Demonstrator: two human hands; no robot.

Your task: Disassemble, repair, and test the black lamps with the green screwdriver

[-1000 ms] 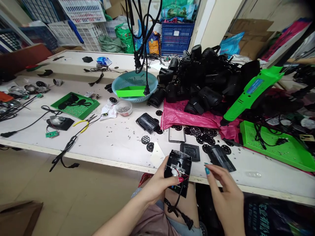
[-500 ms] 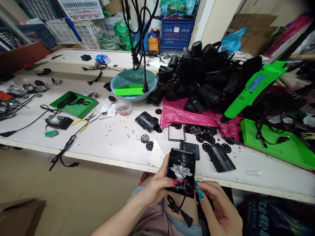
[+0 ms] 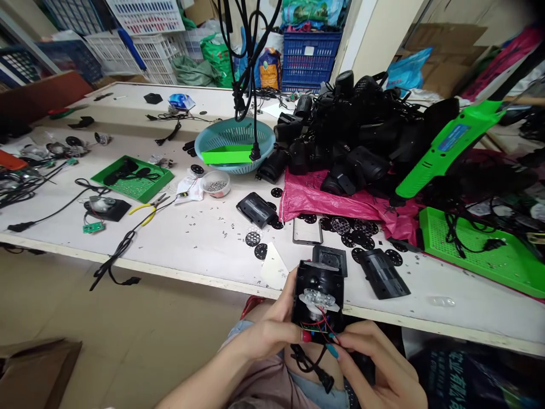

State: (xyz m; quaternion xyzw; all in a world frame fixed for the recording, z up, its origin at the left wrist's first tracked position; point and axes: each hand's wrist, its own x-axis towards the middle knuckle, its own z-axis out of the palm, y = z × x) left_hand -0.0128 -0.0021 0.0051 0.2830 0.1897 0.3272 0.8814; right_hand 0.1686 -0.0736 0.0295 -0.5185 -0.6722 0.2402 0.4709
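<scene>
On the far left of the tabletop (image 3: 204, 244) lay a green tray (image 3: 133, 179) with yellow-handled pliers (image 3: 147, 204) just beside it, and further along stood a teal basket (image 3: 234, 142). Near the tabletop's front edge, the left hand (image 3: 272, 326) gripped the open black housing (image 3: 318, 301) by its left side, above the lap. Its red wires (image 3: 324, 322) showed at the bottom. The right hand (image 3: 378, 363) pinched at those wires with its fingertips (image 3: 332, 351). A green power tool (image 3: 447, 149) leaned on the black pile at the right.

A single head-worn view looks forward and down — close over the near edge of the white worktable (image 3: 204, 244).
</scene>
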